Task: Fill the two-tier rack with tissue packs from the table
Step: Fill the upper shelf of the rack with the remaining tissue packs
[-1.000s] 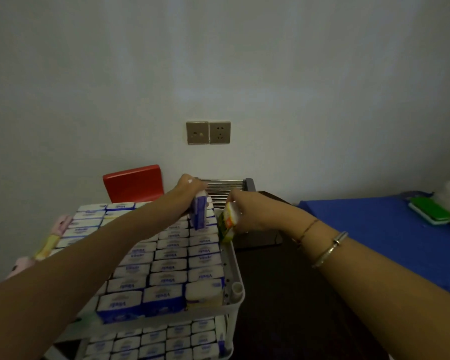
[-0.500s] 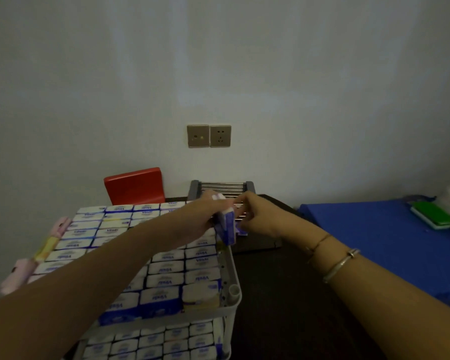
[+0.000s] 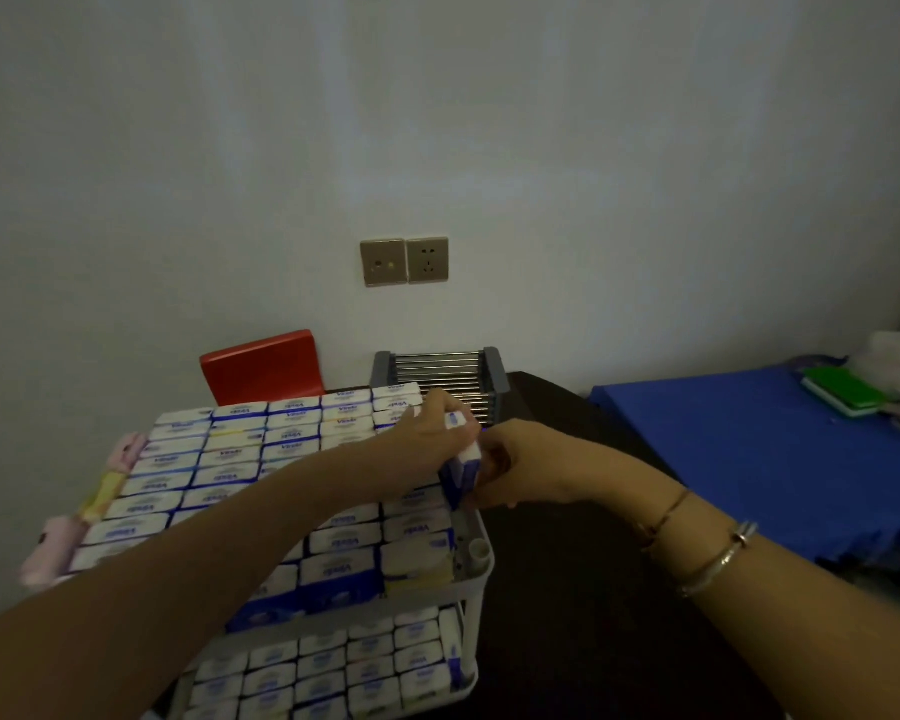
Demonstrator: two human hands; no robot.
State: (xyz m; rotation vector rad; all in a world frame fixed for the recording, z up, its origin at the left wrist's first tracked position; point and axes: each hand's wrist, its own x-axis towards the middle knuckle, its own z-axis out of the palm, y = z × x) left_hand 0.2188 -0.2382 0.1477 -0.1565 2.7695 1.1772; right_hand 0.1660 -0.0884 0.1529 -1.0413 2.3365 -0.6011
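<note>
The white two-tier rack stands at lower left, both tiers packed with rows of blue-and-white tissue packs. My left hand grips one blue-and-white tissue pack from above, holding it upright at the right edge of the top tier. My right hand meets it from the right, fingers curled against the same pack's side. Whatever lies inside the right palm is hidden.
A red chair back and a grey metal roller rack stand behind the rack by the wall. Pink and yellow packs hang along its left side. A blue-covered table with a green item is at right; dark table below.
Both hands came together and moved toward me along the top tier's right edge with the blue pack. The yellow-green pack seen in my right hand a second ago is out of sight.
</note>
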